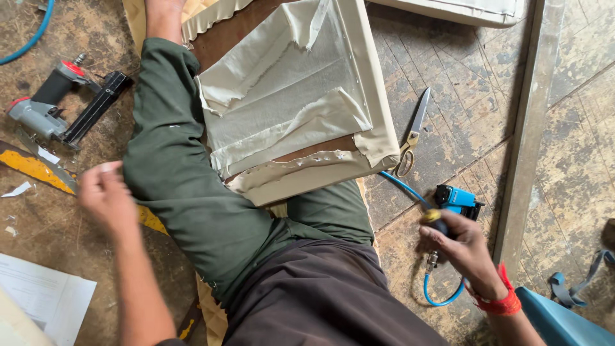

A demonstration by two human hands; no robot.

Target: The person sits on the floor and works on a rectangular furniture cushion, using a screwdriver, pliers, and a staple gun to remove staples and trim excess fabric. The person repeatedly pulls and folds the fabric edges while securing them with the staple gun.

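With the right hand (464, 247) closed around the blue air stapler (456, 200) at four o'clock of the fabric-wrapped panel (301, 102), and the left hand (106, 195) loosely open and empty at nine o'clock, I'd keep the blue hose (410, 190) clear of the scissors (413, 131).

The person sits on the floor (461, 96) with one leg (186, 186) stretched out — the upholstered panel (295, 96) lies against its right side, partly over the lap. Left of the leg lies a staple gun (61, 106), with the left hand (106, 195) just before it. Scissors (413, 131) lie right of the panel. Nearer the person, the right hand (464, 250) grips a second stapler (456, 202) — its hose (442, 295) loops beneath.
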